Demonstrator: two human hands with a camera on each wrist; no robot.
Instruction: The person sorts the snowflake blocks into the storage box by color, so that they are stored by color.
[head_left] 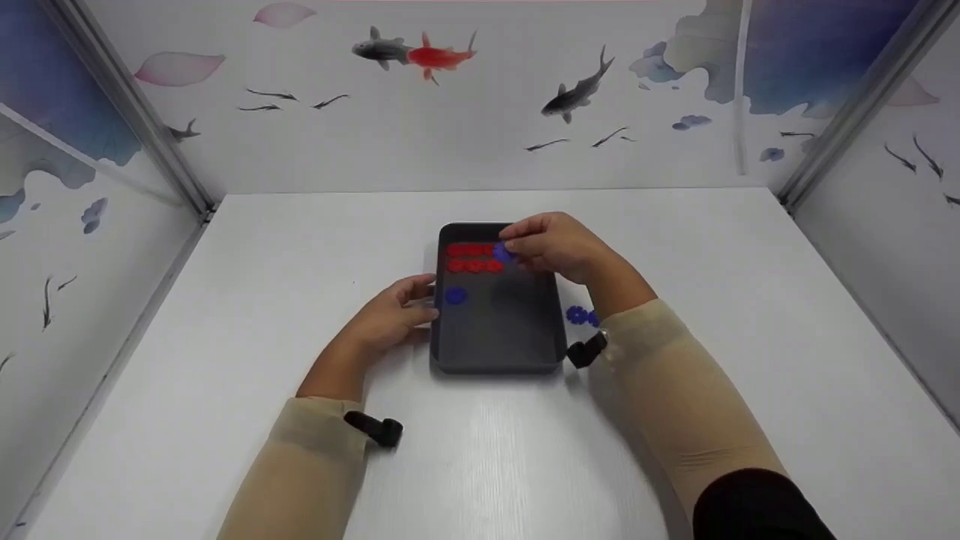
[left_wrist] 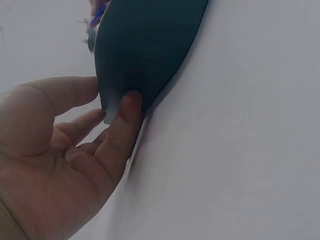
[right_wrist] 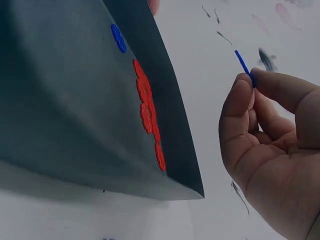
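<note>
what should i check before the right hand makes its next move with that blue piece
1. Right hand pinches the blue piece between thumb and fingers: ok
2. Left hand touches the tray at its left side: ok
3. Red pieces lie in two rows inside the tray: ok
4. Held blue piece set down in the tray: not ok, it is in the fingers
5. All loose blue pieces right of the tray visible: cannot tell, the right arm may hide some

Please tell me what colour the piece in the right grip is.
The piece is blue, showing best in the right wrist view.
</note>
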